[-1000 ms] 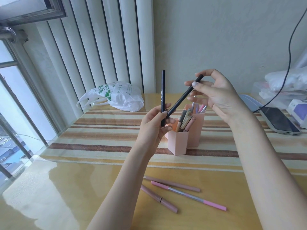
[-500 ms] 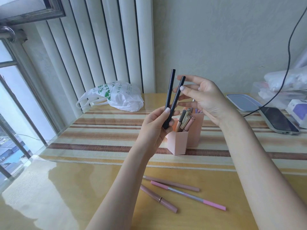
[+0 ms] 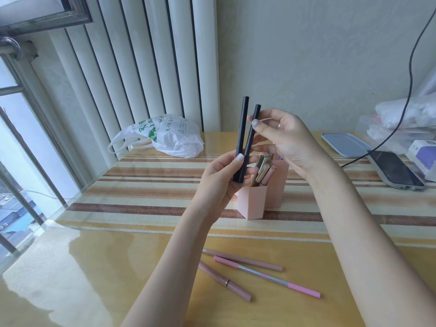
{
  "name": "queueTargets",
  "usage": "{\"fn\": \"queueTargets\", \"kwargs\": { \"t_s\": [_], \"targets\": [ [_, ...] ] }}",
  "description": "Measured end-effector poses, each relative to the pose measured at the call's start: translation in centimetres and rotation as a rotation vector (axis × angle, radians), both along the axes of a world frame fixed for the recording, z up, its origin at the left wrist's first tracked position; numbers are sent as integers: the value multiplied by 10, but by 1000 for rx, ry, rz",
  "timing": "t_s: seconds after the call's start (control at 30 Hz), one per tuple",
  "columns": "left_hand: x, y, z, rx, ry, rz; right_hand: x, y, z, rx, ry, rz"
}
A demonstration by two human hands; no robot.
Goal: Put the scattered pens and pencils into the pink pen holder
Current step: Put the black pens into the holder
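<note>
Two black pens stand nearly upright side by side, the left one (image 3: 241,133) and the right one (image 3: 250,138). My left hand (image 3: 219,182) grips both at their lower ends, just left of and above the pink pen holder (image 3: 251,205). My right hand (image 3: 285,140) pinches the right black pen near its top with thumb and fingers. The holder stands on the striped mat and holds several pens (image 3: 263,171). Three pens lie loose on the near table: a brownish one (image 3: 243,259), a pink and silver one (image 3: 266,276) and a dusty pink one (image 3: 224,280).
A white plastic bag (image 3: 165,138) lies at the back left by the radiator. A phone (image 3: 396,171) on a cable, a blue tray (image 3: 344,143), a white and purple box (image 3: 424,159) and plastic bags sit at the right. A window runs along the left edge.
My right hand has swung the slanted black pen upright and set it beside the one in my left hand. Both hands have drifted slightly right.
</note>
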State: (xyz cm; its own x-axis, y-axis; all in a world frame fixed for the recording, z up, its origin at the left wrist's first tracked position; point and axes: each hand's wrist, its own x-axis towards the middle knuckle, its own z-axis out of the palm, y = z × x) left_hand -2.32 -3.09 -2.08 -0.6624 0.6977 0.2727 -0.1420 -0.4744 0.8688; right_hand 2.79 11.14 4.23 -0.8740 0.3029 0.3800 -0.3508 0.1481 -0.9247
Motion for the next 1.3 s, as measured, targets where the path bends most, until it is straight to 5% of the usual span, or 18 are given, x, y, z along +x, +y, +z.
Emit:
{"fn": "queueTargets", "kwargs": {
  "t_s": [0.47, 0.6, 0.83, 1.0, 1.3],
  "targets": [
    [-2, 0, -2, -19, 59, 10, 2, -1, 6, 103, 133, -111],
    [-6, 1, -2, -9, -17, 87, 1, 6, 5, -42, 148, -168],
    [-11, -1, -3, -68, -150, 314, 0, 6, 4, 63, 192, -227],
    [-19, -7, 3, 117, -305, 275, 4, 10, 4, 117, 172, -132],
    [-23, -9, 1, 105, -409, 414, 1, 3, 2, 133, 162, -120]
  ]
}}
